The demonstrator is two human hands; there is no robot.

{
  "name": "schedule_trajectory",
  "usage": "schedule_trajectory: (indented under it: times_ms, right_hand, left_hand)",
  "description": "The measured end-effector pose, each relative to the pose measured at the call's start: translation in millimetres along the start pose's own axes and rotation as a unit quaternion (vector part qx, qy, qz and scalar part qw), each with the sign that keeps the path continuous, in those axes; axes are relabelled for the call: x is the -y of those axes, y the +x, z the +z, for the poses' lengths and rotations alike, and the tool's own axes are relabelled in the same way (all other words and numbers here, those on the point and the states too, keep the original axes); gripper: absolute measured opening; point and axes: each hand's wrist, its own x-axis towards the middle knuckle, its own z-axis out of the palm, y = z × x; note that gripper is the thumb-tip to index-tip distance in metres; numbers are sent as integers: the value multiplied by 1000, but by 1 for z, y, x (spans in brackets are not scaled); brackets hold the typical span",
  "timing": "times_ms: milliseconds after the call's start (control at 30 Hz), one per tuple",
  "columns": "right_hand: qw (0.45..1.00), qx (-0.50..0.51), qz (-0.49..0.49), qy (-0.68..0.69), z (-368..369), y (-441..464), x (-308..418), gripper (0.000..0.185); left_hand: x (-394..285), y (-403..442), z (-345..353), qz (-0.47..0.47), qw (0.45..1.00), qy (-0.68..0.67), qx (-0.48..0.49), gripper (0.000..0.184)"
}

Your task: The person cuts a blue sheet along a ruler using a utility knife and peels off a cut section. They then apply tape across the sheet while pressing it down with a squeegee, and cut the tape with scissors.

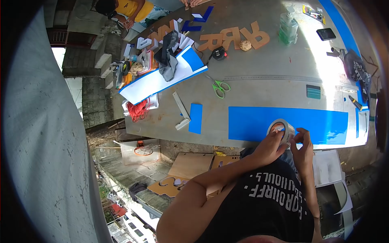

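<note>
My left hand (269, 146) grips a wide roll of tape (288, 128), its thumb reaching into the core. The fingers of my right hand (303, 150) are bent and pressed together at the right outer edge of the same roll. Whether they pinch a loose tape end is too small to tell. Both hands are at the table's near edge, over a long blue sheet (251, 121) lying flat. A smaller blue strip (195, 118) lies to its left, beside a metal square (183, 110).
Green-handled scissors (220, 88), a long steel ruler (263, 77), a teal squeegee (313, 91) and a cutter (355, 103) lie beyond the sheet. Farther off are a pump bottle (288, 26), a tape measure (219, 53) and brown cut-out letters (231, 39). Another person (131, 12) is at the far left.
</note>
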Motion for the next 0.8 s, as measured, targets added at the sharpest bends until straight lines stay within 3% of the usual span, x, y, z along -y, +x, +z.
schedule_trajectory:
  times_ms: [300, 367, 567, 800]
  right_hand:
    - [998, 44, 32, 37, -3, -2, -18, 12]
    - [998, 48, 34, 34, -3, -1, -13, 11]
    - [998, 17, -55, -38, -4, -4, -2, 12]
    - [999, 10, -46, -12, 2, -12, -10, 12]
  left_hand:
    - [7, -2, 2, 30, 1000, 4, -3, 48]
    - [5, -3, 0, -1, 999, 19, 45, 45]
    - [-1, -1, -9, -34, 996, 18, 80, 43]
    - [9, -4, -9, 34, 997, -62, 38, 52]
